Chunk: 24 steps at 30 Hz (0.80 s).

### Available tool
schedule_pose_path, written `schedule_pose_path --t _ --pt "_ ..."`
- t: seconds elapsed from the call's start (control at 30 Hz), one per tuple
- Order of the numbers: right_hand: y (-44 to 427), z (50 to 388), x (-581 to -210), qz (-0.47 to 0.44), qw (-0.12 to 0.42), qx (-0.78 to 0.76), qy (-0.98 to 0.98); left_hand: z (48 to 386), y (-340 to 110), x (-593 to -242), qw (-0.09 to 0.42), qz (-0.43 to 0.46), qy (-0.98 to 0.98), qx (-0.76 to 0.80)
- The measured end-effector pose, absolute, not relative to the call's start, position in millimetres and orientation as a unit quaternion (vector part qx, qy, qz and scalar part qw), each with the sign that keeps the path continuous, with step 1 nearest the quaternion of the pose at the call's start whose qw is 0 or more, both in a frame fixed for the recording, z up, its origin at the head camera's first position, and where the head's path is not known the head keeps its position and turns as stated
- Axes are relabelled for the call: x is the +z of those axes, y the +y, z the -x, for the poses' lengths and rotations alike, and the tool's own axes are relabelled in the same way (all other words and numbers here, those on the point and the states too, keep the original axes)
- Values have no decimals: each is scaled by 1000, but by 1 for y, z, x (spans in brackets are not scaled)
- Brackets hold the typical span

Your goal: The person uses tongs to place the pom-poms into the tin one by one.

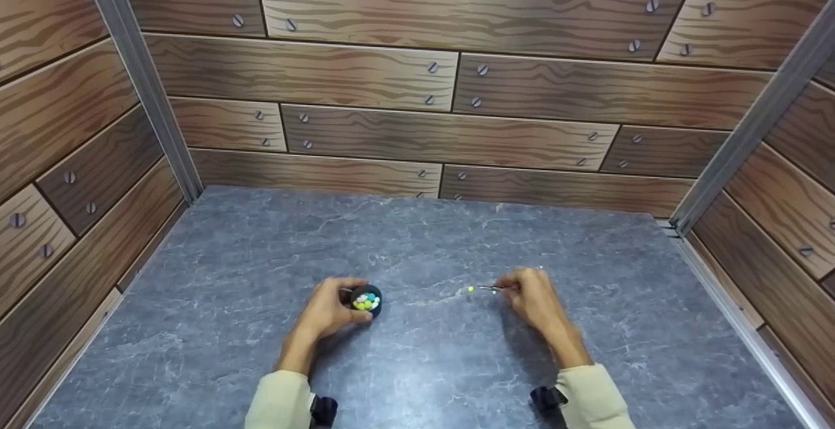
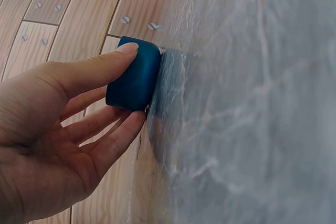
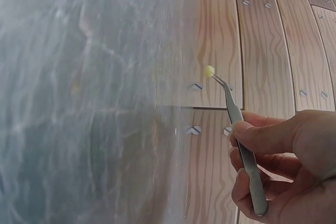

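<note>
My left hand (image 1: 328, 308) grips a small round container (image 1: 377, 311) by its sides, thumb and fingers around it. Dark in the head view, the container (image 2: 135, 77) looks deep blue in the left wrist view, where its contents are hidden. Several yellow, white and teal beads (image 1: 366, 301) fill it. To the right, my right hand (image 1: 533, 298) pinches bent-tip metal tweezers (image 3: 241, 145) between thumb and fingers. A single yellow bead (image 3: 210, 71) is caught in the tweezer tips, apart from the container and pointing toward it.
Both hands work over a grey marbled tabletop (image 1: 417, 364). Wood-patterned panels (image 1: 365, 77) wall off the back and both sides. Metal posts stand at the back left (image 1: 147, 77) and back right (image 1: 743, 122) corners.
</note>
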State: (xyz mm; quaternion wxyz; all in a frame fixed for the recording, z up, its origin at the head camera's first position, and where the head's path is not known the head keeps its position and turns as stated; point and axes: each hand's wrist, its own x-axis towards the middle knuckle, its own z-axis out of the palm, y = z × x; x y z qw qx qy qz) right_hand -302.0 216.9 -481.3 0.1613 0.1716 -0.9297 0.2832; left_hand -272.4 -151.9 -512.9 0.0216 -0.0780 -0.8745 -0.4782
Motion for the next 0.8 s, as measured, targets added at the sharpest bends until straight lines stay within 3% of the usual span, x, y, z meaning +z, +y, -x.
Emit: schedule_pose_path --t 0.8 --pt "193 291 -471 -226 174 287 -914 270 -152 -513 8 67 -873 -483"
